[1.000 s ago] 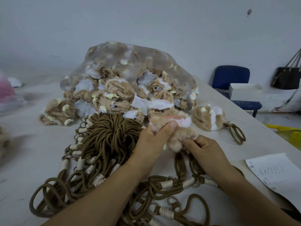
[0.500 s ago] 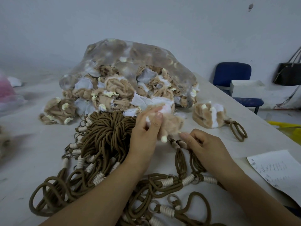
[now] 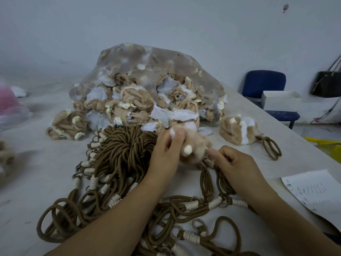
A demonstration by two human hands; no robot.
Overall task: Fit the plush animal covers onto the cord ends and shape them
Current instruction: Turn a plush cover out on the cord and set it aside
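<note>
We see the plush cover (image 3: 197, 145) in tan fur with a white patch and a cream nub. The cords (image 3: 125, 150) are dark brown, banded with off-white wrappings. Near the table's (image 3: 36, 172) right edge, a finished cover (image 3: 232, 130) shows tan and white panels. The table is pale grey; the chair (image 3: 263, 84) is deep blue.

Obstacles we count:
- cord heap (image 3: 125, 154), centre, spilling to near edge
- bag of plush covers (image 3: 156, 71), blocking far reach
- finished plush toy (image 3: 238, 130), right
- paper sheet (image 3: 313, 193), near right edge

Free passage we find:
- bare table (image 3: 33, 163) left of heap
- strip between toy and paper
</note>
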